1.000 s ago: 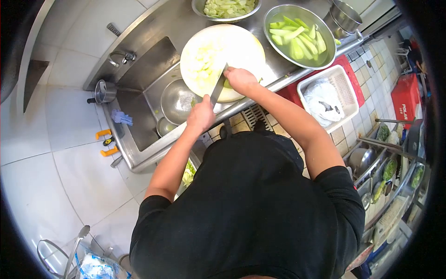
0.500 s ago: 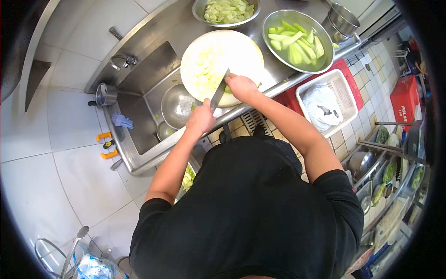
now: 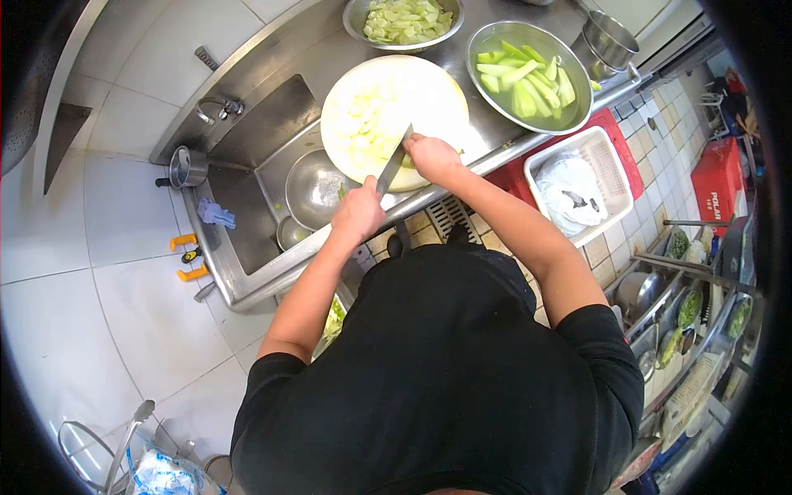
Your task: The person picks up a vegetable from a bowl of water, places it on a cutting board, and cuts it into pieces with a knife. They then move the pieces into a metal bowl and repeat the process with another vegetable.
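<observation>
My left hand [image 3: 358, 214] is closed round the handle of a kitchen knife [image 3: 393, 169]. Its blade points up and to the right over the near edge of a round cutting board [image 3: 437, 87]. Beside the blade, my right hand [image 3: 434, 158] has its fingers closed on a green vegetable piece [image 3: 407, 162], mostly hidden under them. Pale green slices [image 3: 370, 124] lie spread over the board's left half; glare washes out part of them.
A metal bowl of slices [image 3: 404, 23] stands behind the board. To the right, a larger bowl [image 3: 577, 103] holds long green pieces in liquid. The sink [image 3: 247, 219] at left contains a metal bowl [image 3: 313, 194]. A white basket [image 3: 620, 169] with a plastic bag sits below the counter's right side.
The knife and both hands have shifted very slightly, and the blade sits a little farther right. Both hands keep their grip. The bowls and board stay in place.
</observation>
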`<state>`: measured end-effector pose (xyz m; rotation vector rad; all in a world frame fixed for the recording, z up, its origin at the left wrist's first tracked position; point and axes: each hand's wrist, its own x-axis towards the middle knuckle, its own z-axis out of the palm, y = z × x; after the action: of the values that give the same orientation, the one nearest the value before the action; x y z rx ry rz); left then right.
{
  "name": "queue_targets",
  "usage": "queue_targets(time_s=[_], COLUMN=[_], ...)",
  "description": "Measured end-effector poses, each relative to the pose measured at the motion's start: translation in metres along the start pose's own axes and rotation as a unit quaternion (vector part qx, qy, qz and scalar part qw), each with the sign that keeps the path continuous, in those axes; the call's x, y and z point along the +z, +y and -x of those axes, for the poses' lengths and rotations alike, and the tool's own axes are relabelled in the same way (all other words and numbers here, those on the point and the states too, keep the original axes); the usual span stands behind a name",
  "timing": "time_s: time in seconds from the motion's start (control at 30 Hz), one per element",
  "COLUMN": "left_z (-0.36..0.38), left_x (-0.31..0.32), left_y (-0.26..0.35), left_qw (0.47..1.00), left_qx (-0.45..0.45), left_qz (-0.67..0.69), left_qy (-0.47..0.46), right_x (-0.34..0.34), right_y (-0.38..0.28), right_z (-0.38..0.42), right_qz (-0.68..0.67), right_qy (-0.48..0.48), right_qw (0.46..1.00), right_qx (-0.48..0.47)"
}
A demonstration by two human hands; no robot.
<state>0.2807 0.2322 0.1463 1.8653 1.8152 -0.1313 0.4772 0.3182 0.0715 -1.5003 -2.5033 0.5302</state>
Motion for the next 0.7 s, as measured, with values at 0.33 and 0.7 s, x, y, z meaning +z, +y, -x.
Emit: queue_targets(time_s=[0.33, 0.7], left_z=[0.013, 0.010], left_x=[-0.013, -0.006], left_y=[0.011, 0.012], left_qw=[1.000, 1.000], left_qx=[-0.004, -0.010], left_qz=[0.015, 0.016], left_qy=[-0.002, -0.010], right_x=[-0.002, -0.007], right_y=[-0.002, -0.001], right_z=[0.008, 0.008], right_qz=[-0.017, -0.039], right_qy=[0.011, -0.002], right_qw=[1.000, 0.999], right_qx=[0.001, 0.027])
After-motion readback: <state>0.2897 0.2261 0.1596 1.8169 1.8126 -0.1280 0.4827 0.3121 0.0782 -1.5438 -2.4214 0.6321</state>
